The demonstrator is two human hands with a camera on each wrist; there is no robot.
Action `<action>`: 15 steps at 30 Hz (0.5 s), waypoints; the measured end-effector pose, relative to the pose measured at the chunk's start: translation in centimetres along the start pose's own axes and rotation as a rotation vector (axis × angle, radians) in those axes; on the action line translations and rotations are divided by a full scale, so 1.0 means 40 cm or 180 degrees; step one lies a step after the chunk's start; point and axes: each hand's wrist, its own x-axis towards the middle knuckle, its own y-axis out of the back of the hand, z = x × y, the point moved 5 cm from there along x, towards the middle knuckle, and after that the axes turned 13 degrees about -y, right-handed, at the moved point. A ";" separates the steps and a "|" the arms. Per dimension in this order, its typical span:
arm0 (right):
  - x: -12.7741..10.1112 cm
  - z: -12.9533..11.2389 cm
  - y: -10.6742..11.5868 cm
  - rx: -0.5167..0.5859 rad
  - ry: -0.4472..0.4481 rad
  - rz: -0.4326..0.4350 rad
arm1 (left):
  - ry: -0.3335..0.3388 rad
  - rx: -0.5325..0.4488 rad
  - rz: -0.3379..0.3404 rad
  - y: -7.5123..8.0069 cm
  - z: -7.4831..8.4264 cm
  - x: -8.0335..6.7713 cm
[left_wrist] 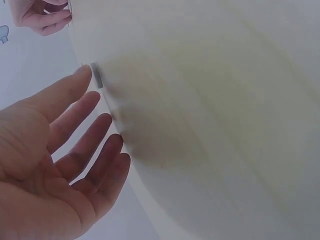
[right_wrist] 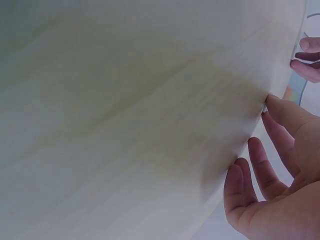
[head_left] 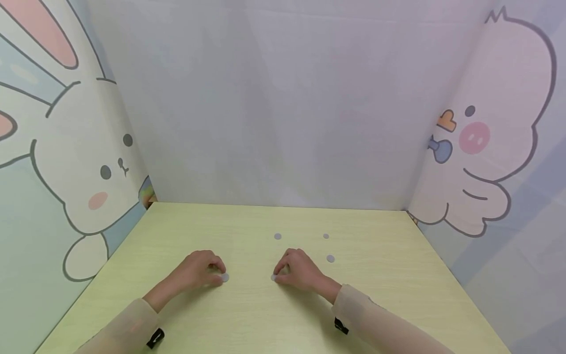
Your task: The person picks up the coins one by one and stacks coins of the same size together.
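Both hands lie on a pale yellow-green table point(head_left: 247, 314), fingertips down. My left hand point(head_left: 215, 273) touches a small grey disc point(head_left: 225, 278) with a fingertip; in the left wrist view its fingers point(left_wrist: 80, 145) are fairly straight and one tip meets the disc's edge point(left_wrist: 96, 76). My right hand point(head_left: 281, 273) rests its fingertips by a second grey disc point(head_left: 273, 278), which is mostly hidden under them. In the right wrist view its fingers point(right_wrist: 260, 170) press on the table surface, and only a sliver of the disc point(right_wrist: 264, 107) shows.
Three more grey discs lie beyond the hands: one at centre point(head_left: 277, 236), one further right point(head_left: 325, 236), one nearer the right hand point(head_left: 330, 258). Cartoon-printed screens wall the table: rabbit on the left point(head_left: 88, 162), chick on the right point(head_left: 486, 137), plain panel behind.
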 end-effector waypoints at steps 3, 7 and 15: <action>0.000 -0.002 0.000 0.0016 0.0029 -0.0001 | 0.0076 -0.0055 0.0003 0.001 0.000 0.001; 0.001 -0.002 0.000 0.0012 0.0042 0.0018 | 0.0147 -0.0089 0.0016 -0.002 0.003 0.009; -0.003 -0.002 0.000 0.0080 -0.0037 0.0024 | 0.0065 -0.0045 0.0077 -0.011 0.032 0.043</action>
